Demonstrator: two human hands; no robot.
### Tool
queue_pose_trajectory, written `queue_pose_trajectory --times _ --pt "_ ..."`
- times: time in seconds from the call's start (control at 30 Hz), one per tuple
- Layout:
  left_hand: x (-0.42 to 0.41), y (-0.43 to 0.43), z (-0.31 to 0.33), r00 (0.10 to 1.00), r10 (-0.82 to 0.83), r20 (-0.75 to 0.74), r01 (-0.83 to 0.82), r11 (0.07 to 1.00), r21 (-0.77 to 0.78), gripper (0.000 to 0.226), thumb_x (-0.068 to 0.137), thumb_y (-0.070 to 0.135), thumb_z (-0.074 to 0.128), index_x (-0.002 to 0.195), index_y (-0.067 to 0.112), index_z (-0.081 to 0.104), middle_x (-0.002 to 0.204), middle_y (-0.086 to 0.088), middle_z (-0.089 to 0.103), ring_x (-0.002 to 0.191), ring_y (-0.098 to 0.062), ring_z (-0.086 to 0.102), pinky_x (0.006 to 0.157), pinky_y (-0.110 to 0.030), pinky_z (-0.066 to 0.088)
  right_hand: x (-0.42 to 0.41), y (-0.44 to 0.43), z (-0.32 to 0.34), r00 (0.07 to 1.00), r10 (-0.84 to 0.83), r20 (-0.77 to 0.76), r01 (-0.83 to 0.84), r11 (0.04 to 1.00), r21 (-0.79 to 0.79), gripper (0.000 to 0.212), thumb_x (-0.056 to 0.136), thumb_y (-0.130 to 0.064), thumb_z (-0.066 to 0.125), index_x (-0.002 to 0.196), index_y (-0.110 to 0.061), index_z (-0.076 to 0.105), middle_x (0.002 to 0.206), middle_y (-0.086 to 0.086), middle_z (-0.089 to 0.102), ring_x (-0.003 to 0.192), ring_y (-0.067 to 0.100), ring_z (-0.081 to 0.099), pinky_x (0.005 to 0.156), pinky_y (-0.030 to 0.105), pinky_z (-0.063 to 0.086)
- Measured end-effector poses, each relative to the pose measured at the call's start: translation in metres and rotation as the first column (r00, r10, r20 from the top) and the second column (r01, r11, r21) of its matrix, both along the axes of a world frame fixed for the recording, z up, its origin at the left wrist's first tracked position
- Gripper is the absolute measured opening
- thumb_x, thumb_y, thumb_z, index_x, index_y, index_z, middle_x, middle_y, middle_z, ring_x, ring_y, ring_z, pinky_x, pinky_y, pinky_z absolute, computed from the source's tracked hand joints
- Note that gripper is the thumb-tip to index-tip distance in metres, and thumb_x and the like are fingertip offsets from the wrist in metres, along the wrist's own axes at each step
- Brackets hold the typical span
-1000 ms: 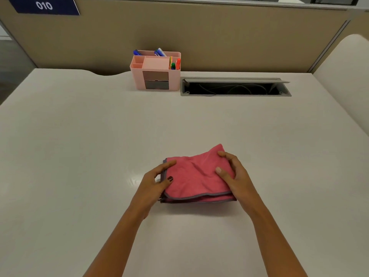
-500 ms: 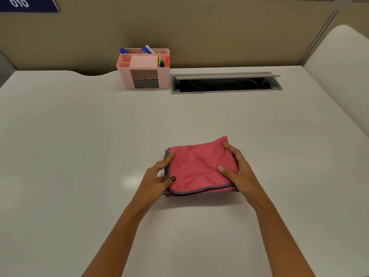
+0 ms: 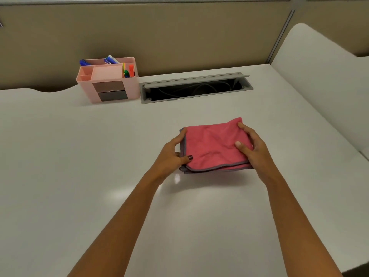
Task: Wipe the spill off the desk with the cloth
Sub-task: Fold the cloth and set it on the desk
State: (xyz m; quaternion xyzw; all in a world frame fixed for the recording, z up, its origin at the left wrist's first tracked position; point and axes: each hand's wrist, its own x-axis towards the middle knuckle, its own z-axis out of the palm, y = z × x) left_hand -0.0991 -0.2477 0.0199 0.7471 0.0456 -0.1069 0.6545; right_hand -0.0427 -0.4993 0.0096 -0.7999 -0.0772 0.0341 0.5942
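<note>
A folded pink cloth [image 3: 211, 146] with grey edging sits in the middle of the white desk [image 3: 79, 156]. My left hand [image 3: 171, 154] grips its left edge, thumb on top. My right hand [image 3: 253, 148] holds the right edge, thumb pressed on the top layer. A shadow lies under the cloth's near edge, which looks slightly raised off the desk. A small wet glint [image 3: 176, 178] shows on the desk just below the left hand.
A pink desk organiser [image 3: 108, 80] with pens stands at the back left. Beside it, an open grey cable tray [image 3: 195, 87] is set into the desk. A beige partition runs behind. A white rounded panel [image 3: 323, 76] rises along the right side.
Both hands keep their hold on the cloth. The camera has shifted, so the cloth and hands appear further right and slightly higher. The grip looks the same.
</note>
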Motion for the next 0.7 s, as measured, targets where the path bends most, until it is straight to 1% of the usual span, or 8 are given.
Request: queue_pose_trajectory --times 0.07,0.17,0.23,0.3,0.37,0.5,0.6,0.7 --pt "0.024 -0.018 0.001 1.000 -0.022 0.015 0.022 0.999 0.024 0.085 0.083 0.000 0.066 0.148 0.034 0.022 0.155 0.003 0.026 0.093 -0.021 0.065 0.072 -0.020 0.058 0.019 -0.017 0.002 0.999 -0.042 0.028 0.042 0.999 -0.005 0.044 0.095 -0.013 0.052 0.135 -0.033 0.046 0.141 -0.009 0.044 0.123 0.003 0.047 0.097 0.017 0.044" --pt "0.060 -0.048 0.000 0.999 -0.031 0.042 0.029 0.998 0.051 0.082 0.083 -0.002 0.064 0.147 0.035 0.028 0.152 0.000 0.029 0.110 -0.032 0.059 0.089 -0.039 0.056 0.048 -0.044 0.006 0.994 -0.092 0.066 0.094 0.995 -0.028 0.042 0.098 -0.010 0.044 0.134 -0.031 0.048 0.142 -0.007 0.044 0.125 0.006 0.045 0.096 0.015 0.043" --pt "0.085 -0.070 -0.001 0.997 -0.051 0.060 0.049 0.998 0.049 0.078 0.083 -0.003 0.064 0.145 0.032 0.033 0.149 -0.003 0.032 0.116 -0.033 0.054 0.093 -0.045 0.052 0.071 -0.065 0.006 0.988 -0.130 0.084 0.133 0.990 -0.036 0.043 0.098 -0.007 0.042 0.134 -0.030 0.048 0.142 -0.007 0.044 0.126 0.007 0.044 0.100 0.020 0.042" --pt "0.111 -0.092 -0.002 0.994 -0.091 0.055 0.088 0.995 0.054 0.076 0.082 -0.003 0.064 0.145 0.029 0.035 0.148 -0.004 0.034 0.112 -0.030 0.056 0.092 -0.045 0.053 0.093 -0.088 0.005 0.982 -0.169 0.088 0.174 0.983 -0.053 0.045 0.098 -0.005 0.041 0.133 -0.031 0.049 0.141 -0.008 0.045 0.126 0.007 0.044 0.102 0.026 0.041" --pt "0.138 -0.111 -0.003 0.993 -0.118 0.025 0.117 0.991 0.058 0.077 0.081 -0.004 0.065 0.145 0.027 0.036 0.149 -0.004 0.033 0.105 -0.027 0.058 0.092 -0.045 0.053 0.113 -0.109 0.004 0.978 -0.193 0.079 0.198 0.978 -0.063 0.045 0.098 -0.005 0.041 0.132 -0.033 0.050 0.141 -0.008 0.044 0.126 0.007 0.044 0.102 0.026 0.041" --pt "0.192 -0.152 -0.008 0.989 -0.149 0.005 0.148 0.983 0.113 0.080 0.078 -0.005 0.067 0.145 0.024 0.035 0.152 -0.004 0.031 0.125 -0.037 0.049 0.099 -0.045 0.049 0.153 -0.150 -0.001 0.971 -0.230 0.069 0.235 0.970 -0.066 0.048 0.097 -0.002 0.040 0.132 -0.033 0.050 0.143 -0.007 0.044 0.127 0.007 0.043 0.101 0.024 0.039" --pt "0.228 -0.181 -0.012 0.986 -0.164 0.032 0.158 0.975 0.154 0.081 0.078 -0.004 0.068 0.146 0.023 0.033 0.153 -0.007 0.031 0.127 -0.035 0.047 0.101 -0.045 0.047 0.186 -0.177 -0.002 0.962 -0.261 0.075 0.266 0.961 -0.074 0.050 0.096 0.000 0.039 0.132 -0.032 0.050 0.143 -0.006 0.044 0.128 0.008 0.042 0.099 0.020 0.039" --pt "0.258 -0.207 -0.017 0.985 -0.154 0.080 0.133 0.966 0.220 0.081 0.079 -0.001 0.068 0.147 0.022 0.031 0.150 -0.009 0.034 0.127 -0.035 0.046 0.104 -0.044 0.044 0.218 -0.198 -0.003 0.955 -0.278 0.105 0.290 0.951 -0.112 0.052 0.094 0.003 0.038 0.133 -0.029 0.050 0.142 -0.004 0.045 0.128 0.010 0.042 0.104 0.023 0.037"
